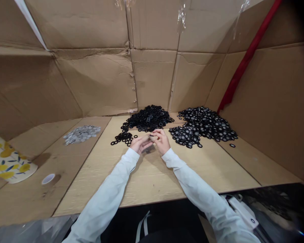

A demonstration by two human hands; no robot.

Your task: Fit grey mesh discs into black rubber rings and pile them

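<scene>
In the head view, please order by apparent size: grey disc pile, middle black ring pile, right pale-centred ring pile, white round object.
1. Right pale-centred ring pile
2. Middle black ring pile
3. Grey disc pile
4. White round object, smallest although nearer to the camera

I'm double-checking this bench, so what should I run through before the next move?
1. Left hand and right hand together over the table: ok.
2. Small dark piece firmly held: cannot tell, mostly hidden.
3. Black rings heaped beyond the hands: ok.
4. Grey discs apart from the rings: ok, off to the left.
5. Pale-centred rings all heaped together: not ok, one stray ring lies right.
</scene>
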